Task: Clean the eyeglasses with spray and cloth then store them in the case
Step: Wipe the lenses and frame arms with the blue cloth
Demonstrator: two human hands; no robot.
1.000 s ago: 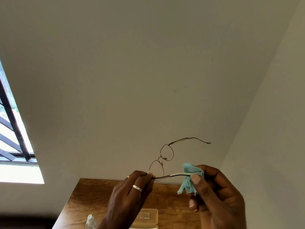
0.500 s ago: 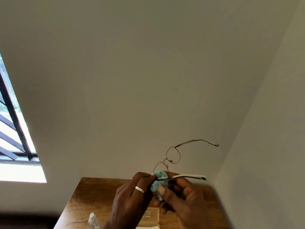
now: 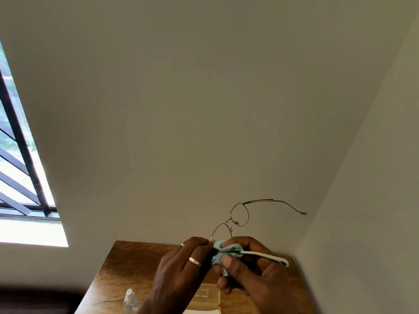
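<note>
Head view looks up across a plain pale wall, with both hands raised at about 6 o'clock of the picture. The thin gold wire-rimmed eyeglasses (image 3: 239,214) are held in the air above the brown wooden table (image 3: 127,261), their two round lenses rising toward 1 o'clock from the hands. The left hand (image 3: 181,270), wearing a silver band and a gold ring, pinches the frame at the corner of the nearer lens, fingers closed tight on the metal. The right hand (image 3: 256,270) is clenched around the crumpled light blue cleaning cloth (image 3: 226,251), thumb pressed on the fabric, and the cloth is wrapped about the nearer temple arm close to its hinge. That arm's white tip (image 3: 267,257) pokes out of the cloth toward 4 o'clock, passing over the right fingers. The farther temple arm stretches open toward 2 o'clock, free of both hands. On the table, at 7 o'clock from the left hand, stands the small clear spray bottle (image 3: 130,300), upright and well apart from the glasses. Between the wrists, at 6 o'clock, lies the pale beige eyeglass case (image 3: 207,296), partly hidden by the hands; whether it is open cannot be told. A barred window (image 3: 20,168) fills the 9 o'clock edge.
</note>
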